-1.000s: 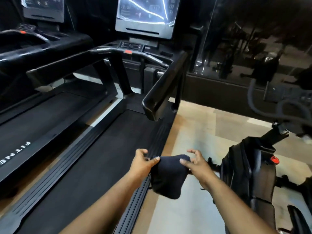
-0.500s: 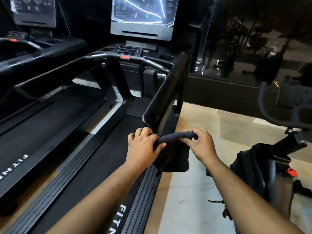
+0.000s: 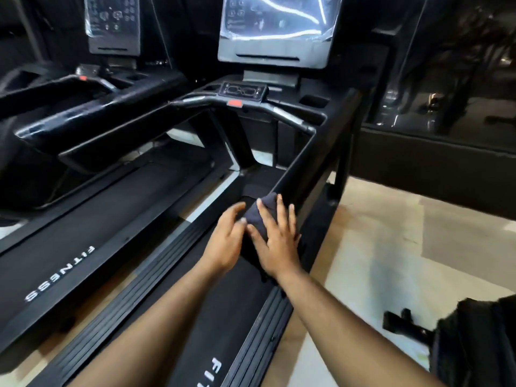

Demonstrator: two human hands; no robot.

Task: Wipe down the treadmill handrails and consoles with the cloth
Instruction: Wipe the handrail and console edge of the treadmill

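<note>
Fingers of the right hand (image 3: 275, 241) lie straight and spread, pressing a dark navy folded cloth (image 3: 262, 216) onto the near end of the black right handrail (image 3: 307, 166), centre of the frame. The left hand (image 3: 227, 238) rests just beside it, fingers loose and extended, fingertips touching the cloth's left edge. Beyond, at upper centre, stands the grey plastic-wrapped console screen (image 3: 276, 26). Below the arms runs the black treadmill belt (image 3: 223, 317).
</note>
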